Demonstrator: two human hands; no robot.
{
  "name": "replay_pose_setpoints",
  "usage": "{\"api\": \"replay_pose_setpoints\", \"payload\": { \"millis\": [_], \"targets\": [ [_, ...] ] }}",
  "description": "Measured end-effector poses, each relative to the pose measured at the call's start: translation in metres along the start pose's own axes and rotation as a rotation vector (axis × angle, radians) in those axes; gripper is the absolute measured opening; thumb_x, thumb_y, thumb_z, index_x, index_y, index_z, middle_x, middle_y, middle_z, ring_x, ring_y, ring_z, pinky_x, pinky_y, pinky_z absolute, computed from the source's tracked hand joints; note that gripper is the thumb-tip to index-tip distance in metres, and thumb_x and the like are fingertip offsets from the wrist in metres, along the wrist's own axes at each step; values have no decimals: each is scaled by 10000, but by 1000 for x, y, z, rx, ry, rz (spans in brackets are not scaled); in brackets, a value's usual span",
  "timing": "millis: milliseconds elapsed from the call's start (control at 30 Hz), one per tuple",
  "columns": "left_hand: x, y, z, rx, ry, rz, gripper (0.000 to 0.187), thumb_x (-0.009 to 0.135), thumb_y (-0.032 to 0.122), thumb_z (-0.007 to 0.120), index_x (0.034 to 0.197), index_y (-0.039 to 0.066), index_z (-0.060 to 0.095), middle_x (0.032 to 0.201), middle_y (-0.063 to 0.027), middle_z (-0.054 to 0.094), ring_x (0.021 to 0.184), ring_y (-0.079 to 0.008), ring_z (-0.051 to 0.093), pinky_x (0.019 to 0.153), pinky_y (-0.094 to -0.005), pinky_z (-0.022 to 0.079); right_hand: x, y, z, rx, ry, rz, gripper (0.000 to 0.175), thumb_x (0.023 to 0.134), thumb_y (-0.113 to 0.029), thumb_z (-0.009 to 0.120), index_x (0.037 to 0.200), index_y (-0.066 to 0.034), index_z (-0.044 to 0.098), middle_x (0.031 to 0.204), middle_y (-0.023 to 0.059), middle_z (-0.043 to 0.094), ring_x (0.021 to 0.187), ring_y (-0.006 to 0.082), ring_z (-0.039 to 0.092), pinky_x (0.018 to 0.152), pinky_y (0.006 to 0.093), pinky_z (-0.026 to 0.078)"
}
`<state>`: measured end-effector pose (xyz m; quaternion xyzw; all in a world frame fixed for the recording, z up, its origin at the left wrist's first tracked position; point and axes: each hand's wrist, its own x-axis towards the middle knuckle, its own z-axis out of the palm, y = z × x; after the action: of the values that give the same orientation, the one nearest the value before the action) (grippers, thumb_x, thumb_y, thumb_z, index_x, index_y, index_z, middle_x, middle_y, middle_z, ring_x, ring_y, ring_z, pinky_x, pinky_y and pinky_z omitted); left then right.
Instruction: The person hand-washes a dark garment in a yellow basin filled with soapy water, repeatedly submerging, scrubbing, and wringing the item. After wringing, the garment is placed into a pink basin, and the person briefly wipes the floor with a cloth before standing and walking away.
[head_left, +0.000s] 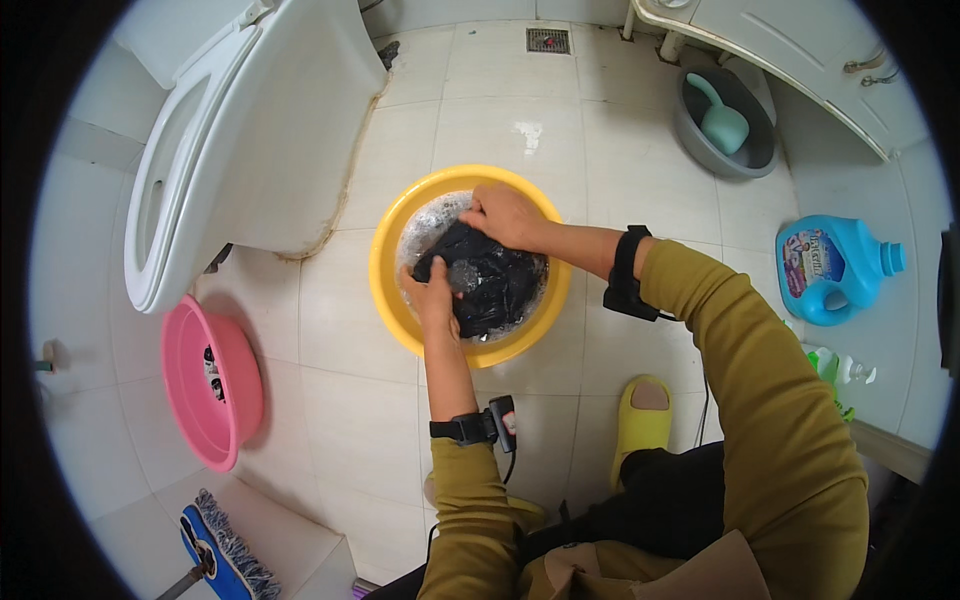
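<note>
On the tiled floor before me stands a yellow plastic basin (384, 300) with sudsy water in it. A wet black cloth item (495, 289) lies in the suds, with a patch of foam on its middle. My left hand (435, 296) grips its left edge, thumb on top and some fingers hidden under the fabric. At the far edge of the cloth is my right hand (502, 215), its fingers bent down and pinching the fabric near the foam.
A white toilet (285, 135) and a pink basin (244, 375) are at left, with a blue mop head (217, 551) below. At right are a grey basin (686, 131) holding a green dipper (724, 129), a blue detergent jug (847, 255) and a pump bottle (829, 367). A floor drain (548, 41) lies beyond.
</note>
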<state>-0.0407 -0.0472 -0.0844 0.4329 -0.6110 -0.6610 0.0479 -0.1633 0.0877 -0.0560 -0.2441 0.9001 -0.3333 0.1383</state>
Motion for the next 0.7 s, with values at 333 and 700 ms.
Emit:
{"api": "replay_pose_setpoints", "payload": {
  "millis": [333, 700],
  "targets": [
    [7, -17, 21, 733, -113, 85, 704, 783, 91, 511, 1433, 206, 267, 1331, -280, 359, 1082, -389, 506, 951, -399, 403, -7, 17, 46, -94, -313, -16, 461, 696, -59, 600, 1152, -24, 539, 1137, 250, 528, 1056, 389, 533, 895, 420, 448],
    [-29, 16, -3, -1002, -405, -256, 359, 899, 391, 542, 1039, 62, 558, 943, -86, 608, 821, -217, 584, 724, -327, 525, -94, -79, 20, 366, -120, -343, 162, 716, -147, 630, 855, -67, 603, 825, 157, 592, 793, 317, 563, 722, 394, 462]
  ]
}}
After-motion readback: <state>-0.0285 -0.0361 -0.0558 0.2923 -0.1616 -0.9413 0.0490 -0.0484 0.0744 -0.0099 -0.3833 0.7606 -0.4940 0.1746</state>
